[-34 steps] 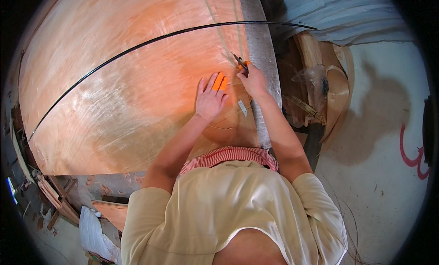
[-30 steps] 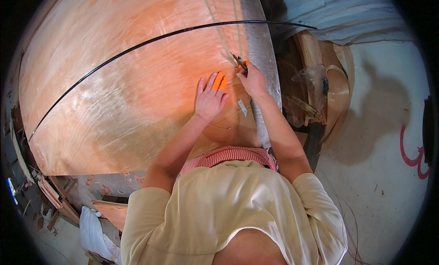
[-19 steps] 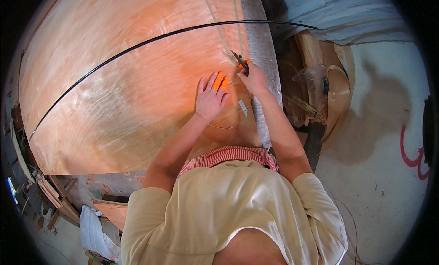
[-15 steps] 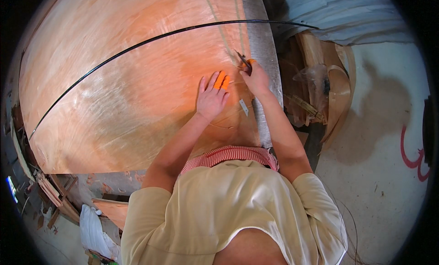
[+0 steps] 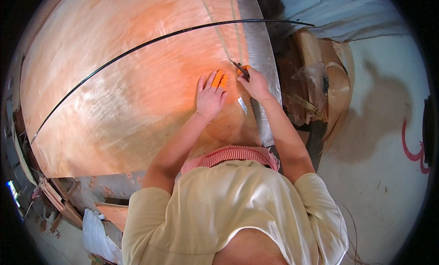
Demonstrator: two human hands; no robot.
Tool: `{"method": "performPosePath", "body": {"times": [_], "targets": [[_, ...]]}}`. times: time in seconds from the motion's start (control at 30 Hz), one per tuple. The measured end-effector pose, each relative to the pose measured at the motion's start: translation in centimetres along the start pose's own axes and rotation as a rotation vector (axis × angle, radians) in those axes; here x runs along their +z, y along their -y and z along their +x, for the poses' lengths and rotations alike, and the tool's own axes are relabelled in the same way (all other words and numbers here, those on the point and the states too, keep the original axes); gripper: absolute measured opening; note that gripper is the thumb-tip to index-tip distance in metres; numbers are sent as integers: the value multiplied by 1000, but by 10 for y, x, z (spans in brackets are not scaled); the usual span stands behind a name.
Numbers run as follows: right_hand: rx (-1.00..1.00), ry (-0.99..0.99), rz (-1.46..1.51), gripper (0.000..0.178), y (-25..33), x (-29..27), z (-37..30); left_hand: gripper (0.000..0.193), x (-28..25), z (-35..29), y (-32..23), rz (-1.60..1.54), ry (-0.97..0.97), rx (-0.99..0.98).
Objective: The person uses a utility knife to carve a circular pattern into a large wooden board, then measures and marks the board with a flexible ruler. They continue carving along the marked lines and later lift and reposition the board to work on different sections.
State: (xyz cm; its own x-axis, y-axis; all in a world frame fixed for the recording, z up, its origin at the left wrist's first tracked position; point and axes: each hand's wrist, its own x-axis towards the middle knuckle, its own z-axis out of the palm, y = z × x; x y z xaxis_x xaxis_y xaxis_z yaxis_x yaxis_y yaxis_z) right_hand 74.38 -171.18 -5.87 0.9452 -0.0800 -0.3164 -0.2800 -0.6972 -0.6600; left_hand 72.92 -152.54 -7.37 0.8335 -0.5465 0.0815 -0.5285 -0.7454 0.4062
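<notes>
A wide sheet of orange-brown wood veneer (image 5: 137, 96) lies before me, with two pale tape-like strips (image 5: 214, 23) running along it near its right edge. My left hand (image 5: 210, 98) rests flat on the sheet, fingers stretched out, with orange covers on two fingers. My right hand (image 5: 255, 84) is closed round dark scissors (image 5: 240, 69) by the sheet's right edge, their tips pointing away and to the left near the lower ends of the strips. The handles are mostly hidden by my fingers. A small flat silvery piece (image 5: 243, 105) lies on the veneer between my forearms.
A thin black rod (image 5: 151, 42) arches across the sheet beyond my hands. A grey metal edge (image 5: 263, 55) borders the veneer on the right. Past it stand curled veneer offcuts (image 5: 337, 87) and bluish plastic sheeting (image 5: 347, 13). Wood scraps (image 5: 50, 192) lie at the lower left.
My right hand has moved slightly nearer, and the scissors have tilted so their tips point more to the left. My left hand stays flat on the veneer.
</notes>
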Motion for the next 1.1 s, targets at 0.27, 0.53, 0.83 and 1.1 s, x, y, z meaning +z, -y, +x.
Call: {"method": "performPosePath", "body": {"times": [0.27, 0.53, 0.83, 1.1], "targets": [[-30, -69, -84, 21, 1, 6, 0, 41, -8, 2, -1, -6, 8, 30], [-11, -78, -146, 22, -1, 9, 1, 33, 6, -2, 2, 52, -37, 67], [-7, -83, -199, 25, 4, 9, 0, 39, 6, -3, 5, -8, -21, 159], [14, -356, -102, 29, -23, -6, -11, 43, 5, -2, 2, 41, 19, 127]]}}
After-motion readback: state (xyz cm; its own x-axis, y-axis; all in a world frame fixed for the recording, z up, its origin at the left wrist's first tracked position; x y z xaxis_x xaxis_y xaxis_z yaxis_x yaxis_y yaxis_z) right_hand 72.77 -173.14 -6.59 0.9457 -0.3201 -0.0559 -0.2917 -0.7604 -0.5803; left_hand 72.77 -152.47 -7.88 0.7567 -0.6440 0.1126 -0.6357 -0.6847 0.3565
